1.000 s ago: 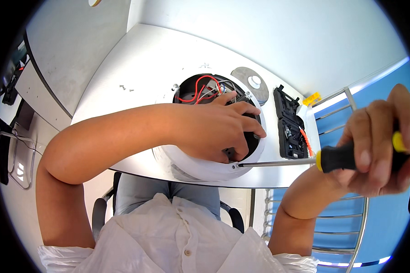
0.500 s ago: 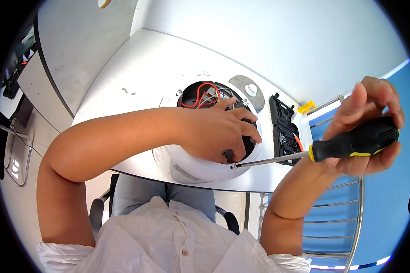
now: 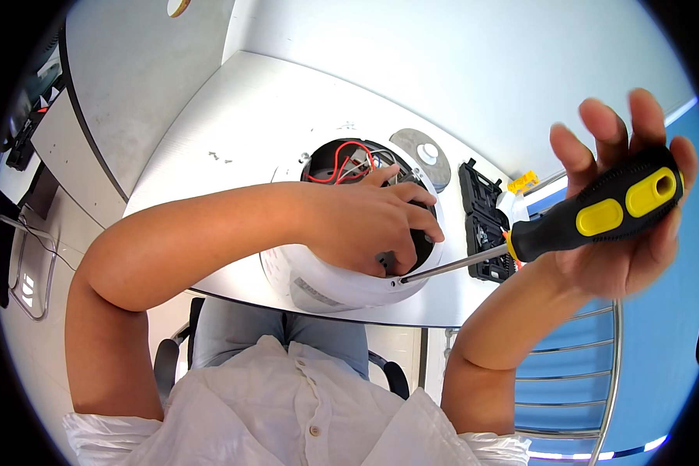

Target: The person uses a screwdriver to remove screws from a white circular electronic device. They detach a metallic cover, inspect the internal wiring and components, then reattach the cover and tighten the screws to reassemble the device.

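A round white housing (image 3: pixel 330 287), black inside with red and grey wires (image 3: pixel 340 161), sits at the table's near edge. My left hand (image 3: pixel 365 229) lies over it, fingers bent onto its opening and rim. My right hand (image 3: pixel 613 268), raised at the right, supports the black-and-yellow handle of a screwdriver (image 3: pixel 551 237) in its palm, with several fingertips lifted off and spread above the handle. The screwdriver's metal shaft slants down to a small hole in the housing's front rim, where its tip rests.
The white table (image 3: pixel 202 124) has small scattered bits, a grey disc (image 3: pixel 408 147) with a white knob, a black tool case (image 3: pixel 475 241) and a yellow piece (image 3: pixel 523 182). Walls border its back and left. A metal railing (image 3: pixel 567 404) is at the lower right, another desk (image 3: pixel 27 147) far left.
My right hand's fingers have loosened and lifted from the handle, which has rotated and tilted higher on the right. My left hand stays on the housing. The view has shifted slightly.
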The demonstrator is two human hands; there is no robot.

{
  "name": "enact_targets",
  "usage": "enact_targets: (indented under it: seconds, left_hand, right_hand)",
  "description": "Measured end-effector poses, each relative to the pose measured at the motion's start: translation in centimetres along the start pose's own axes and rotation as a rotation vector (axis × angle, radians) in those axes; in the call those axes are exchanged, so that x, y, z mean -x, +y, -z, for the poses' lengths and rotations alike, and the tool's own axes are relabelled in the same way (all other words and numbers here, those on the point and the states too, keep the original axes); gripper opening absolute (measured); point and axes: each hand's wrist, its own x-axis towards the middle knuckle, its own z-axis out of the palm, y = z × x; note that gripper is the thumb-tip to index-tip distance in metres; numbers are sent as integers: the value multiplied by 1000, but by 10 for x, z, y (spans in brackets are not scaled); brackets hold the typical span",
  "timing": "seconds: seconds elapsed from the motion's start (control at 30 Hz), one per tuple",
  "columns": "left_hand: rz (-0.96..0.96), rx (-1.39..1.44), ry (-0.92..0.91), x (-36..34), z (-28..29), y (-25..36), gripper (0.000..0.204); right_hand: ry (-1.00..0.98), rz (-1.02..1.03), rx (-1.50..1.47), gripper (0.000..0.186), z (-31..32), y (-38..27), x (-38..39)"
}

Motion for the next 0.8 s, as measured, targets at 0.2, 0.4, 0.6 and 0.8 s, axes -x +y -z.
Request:
enact_targets:
  seconds: [0.2,0.4,0.6,0.8]
  left_hand:
    - [-2,-5,-1,-1,0,-1,8]
    - [8,-12,-4,-1,1,0,8]
    - [2,4,1,-1,0,0,7]
    - [1,12,6,-1,0,-1,6]
  right_hand:
    - [-230,11,-115,37,19,3,-5]
    - [36,15,78,32,-4,-2,7]
    - [-195,-95,-683,26,-7,16,-9]
    - [-13,152,57,40,-13,6,7]
